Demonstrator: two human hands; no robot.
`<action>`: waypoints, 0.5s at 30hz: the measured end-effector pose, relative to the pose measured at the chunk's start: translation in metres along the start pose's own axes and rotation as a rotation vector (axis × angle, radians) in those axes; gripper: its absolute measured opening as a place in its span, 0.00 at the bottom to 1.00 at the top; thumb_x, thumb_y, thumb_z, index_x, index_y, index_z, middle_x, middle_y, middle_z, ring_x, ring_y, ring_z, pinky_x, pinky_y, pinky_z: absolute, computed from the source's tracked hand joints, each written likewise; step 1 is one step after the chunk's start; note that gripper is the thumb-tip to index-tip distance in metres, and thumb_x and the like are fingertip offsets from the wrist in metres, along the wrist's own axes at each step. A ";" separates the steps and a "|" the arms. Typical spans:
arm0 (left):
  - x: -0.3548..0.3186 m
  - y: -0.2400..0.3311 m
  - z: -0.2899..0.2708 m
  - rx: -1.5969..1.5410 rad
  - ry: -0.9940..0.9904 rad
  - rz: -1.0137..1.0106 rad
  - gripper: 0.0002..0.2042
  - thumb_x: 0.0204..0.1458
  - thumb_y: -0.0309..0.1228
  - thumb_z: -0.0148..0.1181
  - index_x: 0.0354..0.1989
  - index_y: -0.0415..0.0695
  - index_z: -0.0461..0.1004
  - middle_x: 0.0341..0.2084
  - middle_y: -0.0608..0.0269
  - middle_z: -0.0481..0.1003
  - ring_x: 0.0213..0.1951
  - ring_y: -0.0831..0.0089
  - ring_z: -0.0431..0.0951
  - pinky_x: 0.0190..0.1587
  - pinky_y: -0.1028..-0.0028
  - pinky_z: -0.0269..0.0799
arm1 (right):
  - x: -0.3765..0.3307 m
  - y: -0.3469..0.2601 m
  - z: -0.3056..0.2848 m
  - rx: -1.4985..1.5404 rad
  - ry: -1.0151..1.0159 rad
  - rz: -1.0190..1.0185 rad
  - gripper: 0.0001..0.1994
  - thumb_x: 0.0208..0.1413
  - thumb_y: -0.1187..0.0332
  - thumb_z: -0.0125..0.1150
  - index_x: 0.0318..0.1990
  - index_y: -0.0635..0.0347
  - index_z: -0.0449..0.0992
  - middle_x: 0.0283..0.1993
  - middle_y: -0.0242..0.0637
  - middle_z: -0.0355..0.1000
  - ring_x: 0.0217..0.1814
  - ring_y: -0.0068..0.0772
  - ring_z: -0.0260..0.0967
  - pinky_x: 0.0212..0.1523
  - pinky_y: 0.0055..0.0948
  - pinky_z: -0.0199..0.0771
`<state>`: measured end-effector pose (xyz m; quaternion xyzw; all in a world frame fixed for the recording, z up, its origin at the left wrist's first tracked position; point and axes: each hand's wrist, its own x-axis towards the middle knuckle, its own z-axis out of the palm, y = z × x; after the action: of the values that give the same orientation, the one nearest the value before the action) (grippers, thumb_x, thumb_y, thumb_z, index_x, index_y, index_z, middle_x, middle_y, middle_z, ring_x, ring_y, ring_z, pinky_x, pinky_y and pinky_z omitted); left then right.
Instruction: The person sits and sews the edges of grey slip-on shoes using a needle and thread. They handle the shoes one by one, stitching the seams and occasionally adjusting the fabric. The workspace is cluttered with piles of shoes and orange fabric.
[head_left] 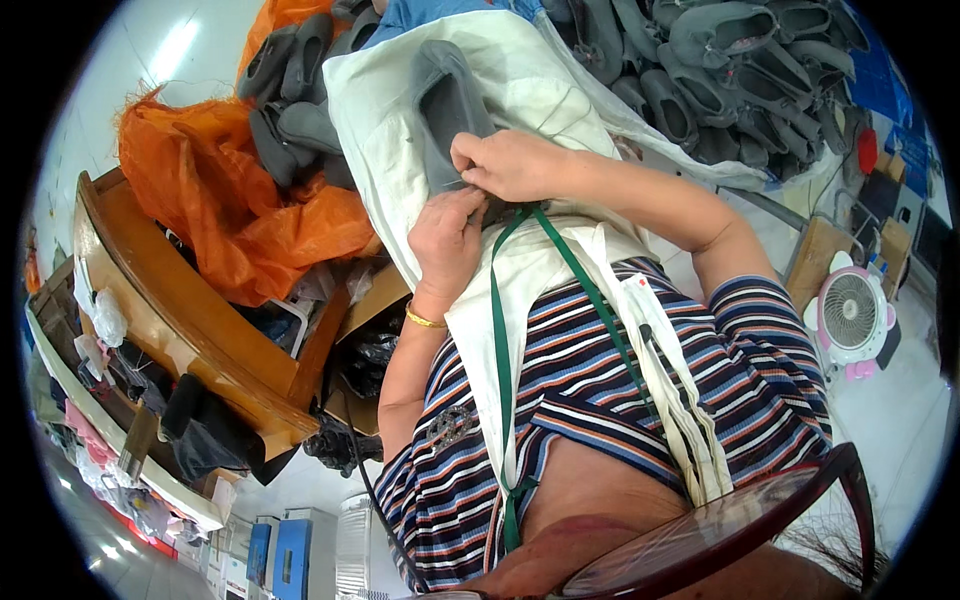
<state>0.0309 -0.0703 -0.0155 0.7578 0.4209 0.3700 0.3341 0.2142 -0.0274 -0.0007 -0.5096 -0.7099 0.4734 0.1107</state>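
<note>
Glasses (710,530) loom; hands (445,240) (512,165) (both curled) touch grey shoe (450,120).

Got both hands drawn in close, almost touching; left hand (445,238) curled at the top of a left forearm (408,350) angled up from below; right hand (515,165) bunched just beside it, right elbow bent, right forearm (645,195) slanting across; probably pinching, but fingertips mostly hidden, so can't swear to it
</note>
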 end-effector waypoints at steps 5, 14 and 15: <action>-0.008 -0.007 0.002 0.201 -0.039 0.046 0.07 0.41 0.20 0.62 0.29 0.46 0.76 0.28 0.61 0.78 0.30 0.60 0.78 0.32 0.67 0.74 | 0.010 -0.019 -0.024 -0.389 0.051 -0.209 0.06 0.54 0.64 0.56 0.32 0.54 0.74 0.33 0.44 0.70 0.35 0.50 0.74 0.35 0.46 0.73; 0.017 0.016 -0.026 0.231 0.020 0.183 0.13 0.40 0.20 0.67 0.37 0.43 0.75 0.27 0.60 0.77 0.31 0.61 0.78 0.33 0.66 0.75 | 0.023 -0.005 -0.017 0.065 -0.125 -0.258 0.05 0.56 0.65 0.59 0.32 0.56 0.75 0.36 0.41 0.64 0.40 0.46 0.68 0.40 0.38 0.68; 0.017 0.015 -0.030 0.222 0.004 0.180 0.13 0.39 0.20 0.67 0.35 0.44 0.75 0.27 0.60 0.77 0.30 0.60 0.77 0.32 0.66 0.73 | 0.024 0.001 -0.012 0.140 -0.093 -0.288 0.06 0.56 0.65 0.59 0.31 0.57 0.74 0.36 0.41 0.64 0.40 0.45 0.67 0.40 0.37 0.67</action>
<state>0.0180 -0.0561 0.0162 0.8240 0.3904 0.3510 0.2130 0.2115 -0.0007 -0.0036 -0.3709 -0.7452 0.5242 0.1797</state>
